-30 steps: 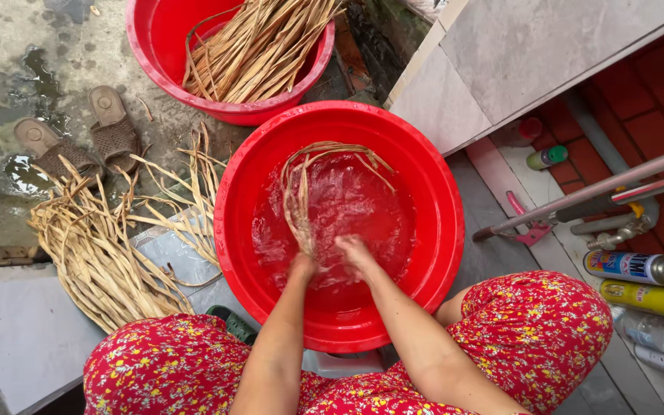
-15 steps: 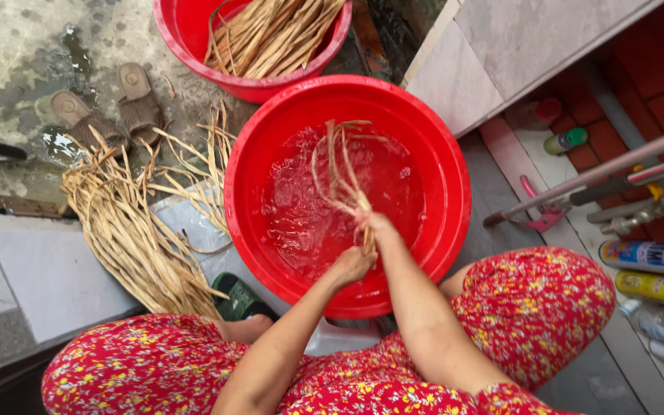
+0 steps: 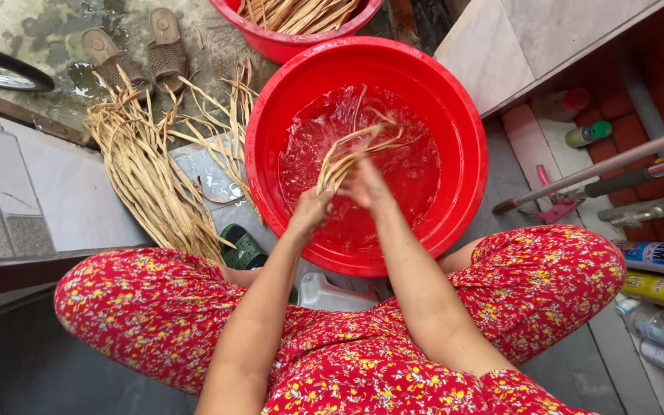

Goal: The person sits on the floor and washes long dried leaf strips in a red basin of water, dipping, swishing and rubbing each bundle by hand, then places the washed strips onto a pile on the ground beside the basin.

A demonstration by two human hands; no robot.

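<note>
Both hands at frame centre: left hand (image 3: 309, 211) and right hand (image 3: 364, 184) clamped together on 1 wet bundle of straw strips (image 3: 351, 150), lifted over the water in the red basin (image 3: 270, 184). Dry strips (image 3: 147, 177) lie at left.

Wet tan strips (image 3: 359, 150) bunched above red basin (image 3: 270, 184).

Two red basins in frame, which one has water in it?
The near red basin, where both hands grip a strip bundle. The far red basin at the top edge only holds dry strips.
</note>
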